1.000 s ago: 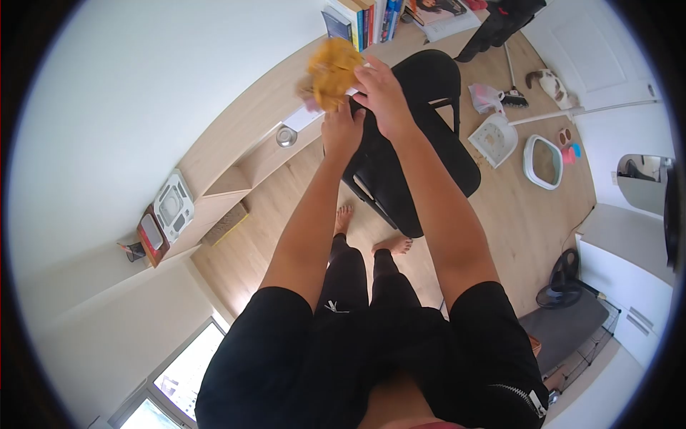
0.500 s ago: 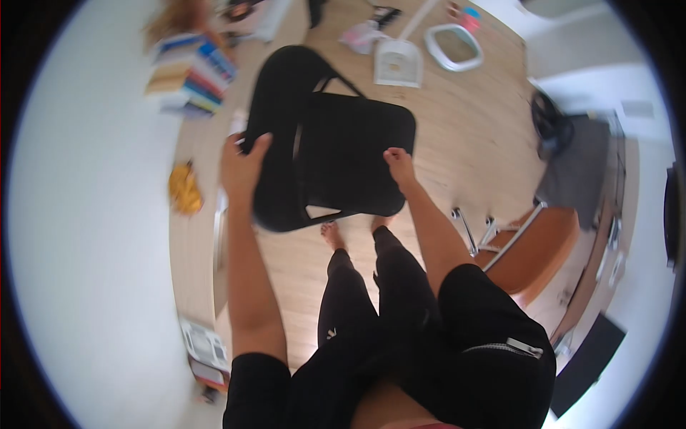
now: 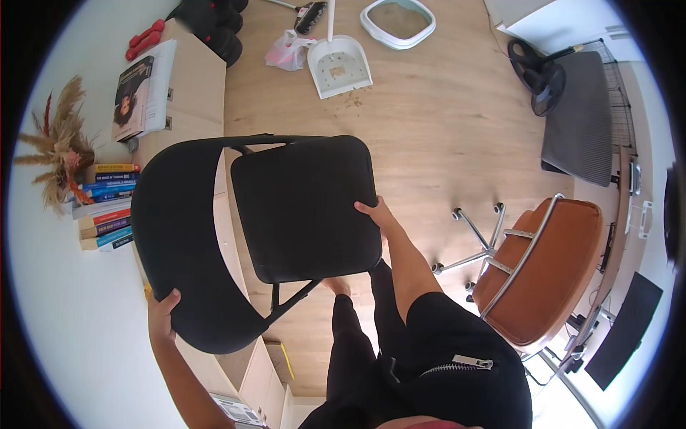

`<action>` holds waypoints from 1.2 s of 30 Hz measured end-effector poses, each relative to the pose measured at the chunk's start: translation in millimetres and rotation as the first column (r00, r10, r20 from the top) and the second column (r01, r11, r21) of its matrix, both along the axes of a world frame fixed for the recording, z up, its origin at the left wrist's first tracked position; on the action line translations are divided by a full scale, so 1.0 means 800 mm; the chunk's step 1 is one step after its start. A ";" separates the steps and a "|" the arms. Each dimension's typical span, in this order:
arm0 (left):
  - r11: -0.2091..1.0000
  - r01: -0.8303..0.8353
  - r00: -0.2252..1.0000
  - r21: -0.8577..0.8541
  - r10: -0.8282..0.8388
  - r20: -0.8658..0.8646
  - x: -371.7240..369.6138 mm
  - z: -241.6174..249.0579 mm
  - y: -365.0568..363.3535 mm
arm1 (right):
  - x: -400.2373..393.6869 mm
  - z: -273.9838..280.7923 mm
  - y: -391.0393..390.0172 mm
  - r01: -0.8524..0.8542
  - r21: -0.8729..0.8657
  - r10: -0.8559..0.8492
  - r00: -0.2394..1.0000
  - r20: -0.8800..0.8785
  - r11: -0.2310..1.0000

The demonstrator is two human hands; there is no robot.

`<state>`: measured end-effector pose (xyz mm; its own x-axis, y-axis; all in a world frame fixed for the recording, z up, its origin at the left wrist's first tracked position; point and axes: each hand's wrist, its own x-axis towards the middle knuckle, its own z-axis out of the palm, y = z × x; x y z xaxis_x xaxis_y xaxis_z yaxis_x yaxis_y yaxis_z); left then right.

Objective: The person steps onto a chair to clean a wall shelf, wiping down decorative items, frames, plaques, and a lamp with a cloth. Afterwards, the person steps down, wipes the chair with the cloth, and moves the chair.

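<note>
A black folding chair (image 3: 307,207) fills the middle left of the view, its curved backrest to the left and its square seat to the right. My left hand (image 3: 164,316) grips the backrest's near outer corner, thumb on the top side. At the seat's right edge, my right hand (image 3: 377,217) holds on with its thumb over the surface and its other fingers hidden beneath. A wide gap shows between backrest and seat, with part of the frame visible at each end. My bare feet stand partly hidden under the seat.
Left of the chair runs a wooden cabinet (image 3: 196,86) with stacked books (image 3: 111,207) and dried grasses (image 3: 64,150). Ahead lie a white dustpan (image 3: 339,68), scattered debris, a plastic bag (image 3: 287,51) and a litter box (image 3: 396,25). A brown swivel chair (image 3: 547,272) and black fan (image 3: 539,79) stand right.
The folding chair has moved left and nearer in view, and the gap between its seat and backrest has widened. Both hands keep hold of it. My view has shifted as well.
</note>
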<state>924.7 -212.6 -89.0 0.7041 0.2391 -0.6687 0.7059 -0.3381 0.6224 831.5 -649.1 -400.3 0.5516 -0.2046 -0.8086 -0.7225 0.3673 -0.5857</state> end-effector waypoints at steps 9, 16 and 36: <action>0.999 0.011 0.997 -0.043 -0.008 0.080 -0.004 0.021 -0.042 | 0.002 0.018 -0.016 0.109 0.049 -0.108 0.994 -0.023 0.993; 0.986 0.072 0.994 -0.150 -0.060 0.088 -0.031 0.077 -0.135 | -0.034 0.089 -0.053 0.197 0.003 -0.197 0.980 0.018 0.980; 0.705 0.709 0.674 -0.021 -0.669 0.315 -0.001 0.292 -0.479 | -0.130 0.319 -0.242 0.854 -0.194 -0.792 0.521 0.320 0.483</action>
